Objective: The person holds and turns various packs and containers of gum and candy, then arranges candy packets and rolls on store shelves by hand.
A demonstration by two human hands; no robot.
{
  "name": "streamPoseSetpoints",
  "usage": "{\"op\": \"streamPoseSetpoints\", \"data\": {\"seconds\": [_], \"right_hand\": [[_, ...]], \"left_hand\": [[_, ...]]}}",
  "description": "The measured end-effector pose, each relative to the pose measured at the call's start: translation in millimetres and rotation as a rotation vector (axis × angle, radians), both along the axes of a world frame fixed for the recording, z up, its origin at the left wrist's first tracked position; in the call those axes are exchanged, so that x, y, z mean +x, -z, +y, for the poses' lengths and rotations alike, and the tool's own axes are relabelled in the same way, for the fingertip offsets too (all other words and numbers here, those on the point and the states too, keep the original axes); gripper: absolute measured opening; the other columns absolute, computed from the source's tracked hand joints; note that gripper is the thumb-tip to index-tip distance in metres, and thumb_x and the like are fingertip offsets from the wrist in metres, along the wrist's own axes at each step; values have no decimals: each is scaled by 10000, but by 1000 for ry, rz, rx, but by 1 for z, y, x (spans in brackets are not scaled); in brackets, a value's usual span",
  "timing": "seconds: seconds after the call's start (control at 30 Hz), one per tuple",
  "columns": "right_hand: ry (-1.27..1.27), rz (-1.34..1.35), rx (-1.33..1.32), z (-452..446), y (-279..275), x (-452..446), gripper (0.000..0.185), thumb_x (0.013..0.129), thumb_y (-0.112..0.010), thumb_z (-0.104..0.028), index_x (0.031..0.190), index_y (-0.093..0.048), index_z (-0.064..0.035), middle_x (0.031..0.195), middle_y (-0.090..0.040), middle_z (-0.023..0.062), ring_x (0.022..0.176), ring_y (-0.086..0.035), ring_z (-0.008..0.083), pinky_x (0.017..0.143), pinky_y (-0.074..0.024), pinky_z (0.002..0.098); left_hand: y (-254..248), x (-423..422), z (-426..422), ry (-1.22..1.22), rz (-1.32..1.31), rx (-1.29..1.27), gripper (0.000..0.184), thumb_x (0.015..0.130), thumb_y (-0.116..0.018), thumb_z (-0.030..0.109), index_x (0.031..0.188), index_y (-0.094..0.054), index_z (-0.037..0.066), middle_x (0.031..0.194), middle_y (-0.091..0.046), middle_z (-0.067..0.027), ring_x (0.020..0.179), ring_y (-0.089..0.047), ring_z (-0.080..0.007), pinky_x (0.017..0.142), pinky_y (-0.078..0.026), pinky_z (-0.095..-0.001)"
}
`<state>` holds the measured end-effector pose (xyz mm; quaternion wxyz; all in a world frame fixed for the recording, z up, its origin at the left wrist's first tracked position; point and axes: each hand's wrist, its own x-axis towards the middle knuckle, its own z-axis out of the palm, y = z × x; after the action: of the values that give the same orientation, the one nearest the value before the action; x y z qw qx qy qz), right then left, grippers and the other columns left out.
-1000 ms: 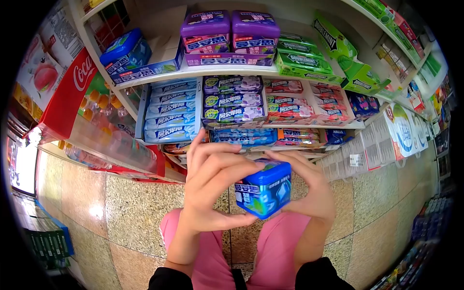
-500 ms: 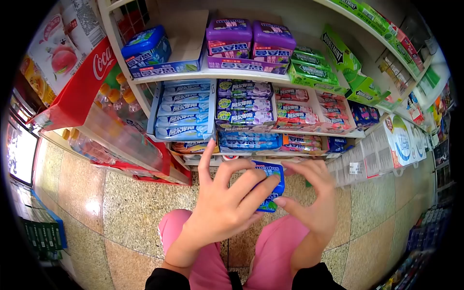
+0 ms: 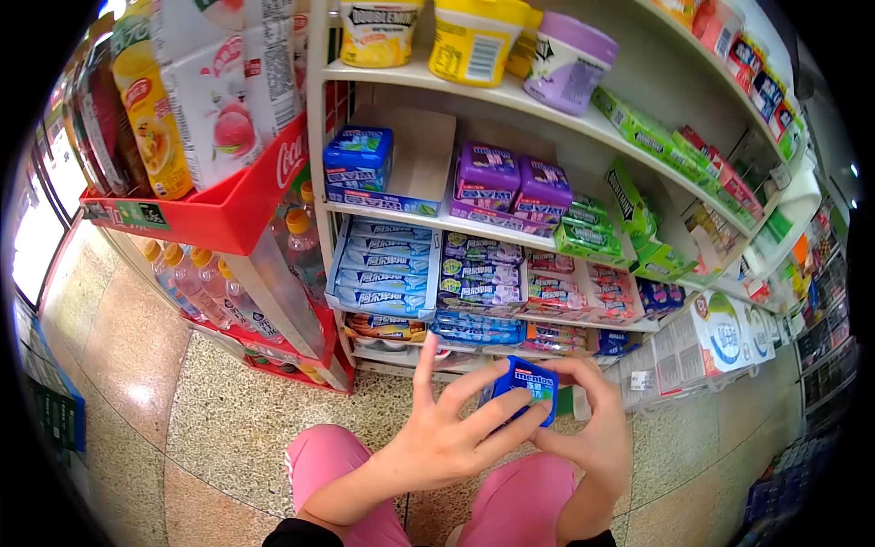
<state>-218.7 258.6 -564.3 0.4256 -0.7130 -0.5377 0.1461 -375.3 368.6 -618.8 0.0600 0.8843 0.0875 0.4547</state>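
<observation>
Between my two hands is a blue Mentos box (image 3: 534, 381), its lid facing up toward me. My left hand (image 3: 456, 433) lies over the box's left and lower side, index finger raised and other fingers on the lid. My right hand (image 3: 592, 415) curves round the right side, thumb at the lower corner and fingers at the top edge. Beyond, a similar blue box (image 3: 358, 157) stands in an open carton on the shelf, left of two purple boxes (image 3: 487, 173). Blue packs (image 3: 381, 264) fill a tray one shelf lower.
A red Coca-Cola rack (image 3: 228, 214) with bottles stands at the left. Yellow tubs (image 3: 476, 41) and a purple tub (image 3: 570, 64) line the upper shelf. Green Doublemint packs (image 3: 588, 232) sit to the right, above a white carton (image 3: 693, 333). Tiled floor (image 3: 219, 410) lies below.
The view has tilted up and left, bringing the upper shelf into sight. The held box has turned from showing its side to showing its lid, and my left fingers have moved over it.
</observation>
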Motion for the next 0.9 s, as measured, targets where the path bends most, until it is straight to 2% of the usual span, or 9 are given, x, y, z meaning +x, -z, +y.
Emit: {"op": "streamPoseSetpoints", "data": {"seconds": [0.03,0.13,0.17,0.3,0.4,0.47,0.57,0.8,0.9], "right_hand": [[-21,-56,4,4,-10,0,567,569,-839,-167,1089,-663,-22,1007,-668,107,932,-608,244,841,-481,346],[-60,-194,54,22,-41,-1,573,575,-863,-191,1083,-661,-20,1003,-667,109,921,-614,245,848,-482,347],[-57,-214,92,30,-50,-4,579,578,-872,-201,1085,-659,-19,1001,-666,111,921,-615,245,852,-482,349],[-31,-290,266,66,-74,-11,615,603,-884,-205,1132,-639,-8,1033,-654,112,933,-618,220,848,-488,330],[-9,-424,378,97,-87,-14,604,608,-873,-172,1137,-636,-5,998,-657,105,885,-596,229,825,-482,346],[11,-481,391,114,-91,-16,586,624,-865,-153,1141,-631,-5,1001,-655,108,908,-592,245,842,-481,351],[15,-445,437,140,-84,-14,572,635,-847,-106,1152,-625,-5,1007,-656,111,947,-576,262,866,-479,363],[93,-483,433,167,-75,-20,590,629,-839,-70,1176,-620,-25,1055,-662,100,973,-536,270,892,-461,377],[106,-566,421,173,-70,-20,647,630,-862,-106,1233,-632,-54,1010,-622,94,921,-580,222,883,-486,336]], "left_hand": [[-2,-3,2,1,-11,23,477,690,-795,270,1154,-699,327,1210,-567,75,1267,-466,-253,1142,-156,-716],[-9,-18,11,37,-148,-84,577,643,-858,319,1190,-673,312,1291,-553,21,1321,-409,-329,1138,-143,-717],[-8,-23,14,64,-216,-176,600,711,-803,328,1287,-636,330,1420,-516,18,1366,-364,-318,1154,-91,-690],[-15,-38,29,-64,-338,-246,771,623,-901,352,1320,-591,237,1387,-524,-68,1346,-376,-373,1138,-152,-656],[-14,-43,38,-87,-353,-290,807,618,-904,338,1339,-562,220,1388,-520,-77,1339,-384,-379,1130,-165,-656],[-15,-47,44,-103,-351,-278,862,620,-909,319,1368,-504,182,1387,-513,-112,1328,-402,-394,1124,-184,-648],[-15,-51,53,-154,-314,-254,936,609,-919,311,1390,-444,113,1382,-510,-152,1314,-424,-413,1129,-204,-623],[-9,-54,64,-153,-359,-331,1000,620,-900,225,1450,-362,76,1410,-498,-171,1319,-413,-417,1134,-212,-599],[-8,-55,67,-147,-357,-343,1010,623,-896,211,1459,-346,75,1419,-492,-172,1317,-414,-414,1134,-213,-600]]}}
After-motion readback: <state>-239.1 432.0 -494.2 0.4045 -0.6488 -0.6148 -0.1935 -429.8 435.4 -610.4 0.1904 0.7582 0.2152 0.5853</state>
